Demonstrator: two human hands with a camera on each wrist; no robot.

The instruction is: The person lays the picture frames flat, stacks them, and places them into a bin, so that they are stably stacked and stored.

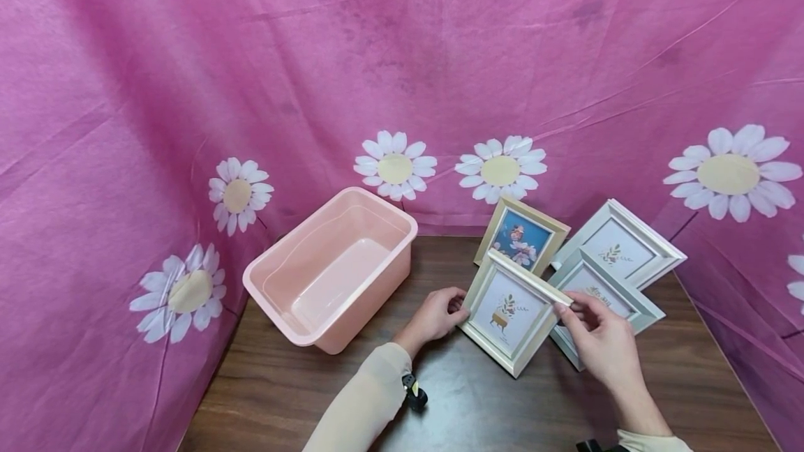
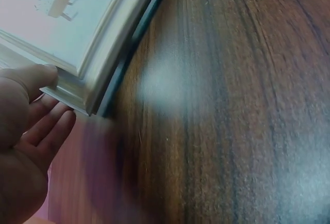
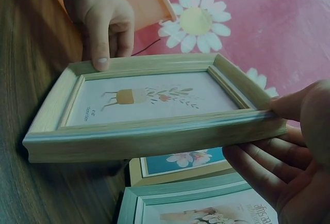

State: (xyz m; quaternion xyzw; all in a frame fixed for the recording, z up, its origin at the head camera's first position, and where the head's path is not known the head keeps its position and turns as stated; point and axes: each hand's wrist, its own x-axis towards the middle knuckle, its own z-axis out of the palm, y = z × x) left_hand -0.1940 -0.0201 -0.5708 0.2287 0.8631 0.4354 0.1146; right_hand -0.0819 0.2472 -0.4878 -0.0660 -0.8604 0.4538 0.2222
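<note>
Head: fingers (image 1: 589, 303) grip frame (image 1: 529, 278) w/ pic (image 1: 507, 312); tub (image 1: 369, 307) L.

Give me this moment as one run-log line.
left hand: grips cream frame, left side | right hand: grips its upper-right corner | blue-picture frame, white frame, green frame: nearby | pink bin: left of frames

The place looks like a curtained-off nook: creased pink cloth (image 1: 440, 75) printed with big daisies (image 1: 394, 167) hangs around three sides of a wood-grain table (image 1: 685, 368); the wider setting cannot be told.
</note>
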